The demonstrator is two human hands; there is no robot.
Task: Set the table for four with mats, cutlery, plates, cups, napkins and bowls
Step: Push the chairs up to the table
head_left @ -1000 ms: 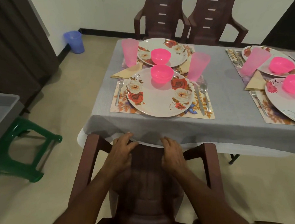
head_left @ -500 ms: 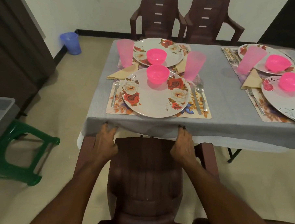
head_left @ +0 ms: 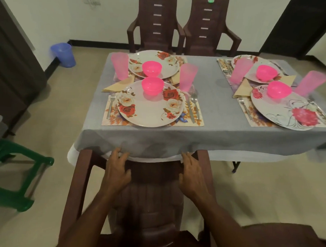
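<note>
Now both hands (head_left: 117, 170) (head_left: 190, 174) flat on chair (head_left: 151, 193)

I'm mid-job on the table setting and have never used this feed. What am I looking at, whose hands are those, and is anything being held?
This is one wide-angle camera worn on a person's head, looking forward and down. There is no robot. The left hand and right hand rest flat, fingers fairly straight, on the back of a dark brown plastic chair at the edge of the grey tablecloth; they carry nothing. On the cloth lie four floral placemat settings. The nearest has a rose-patterned round plate, a bright pink plastic bowl, a translucent pink tumbler, a folded beige napkin, a steel fork and a steel spoon.
</note>
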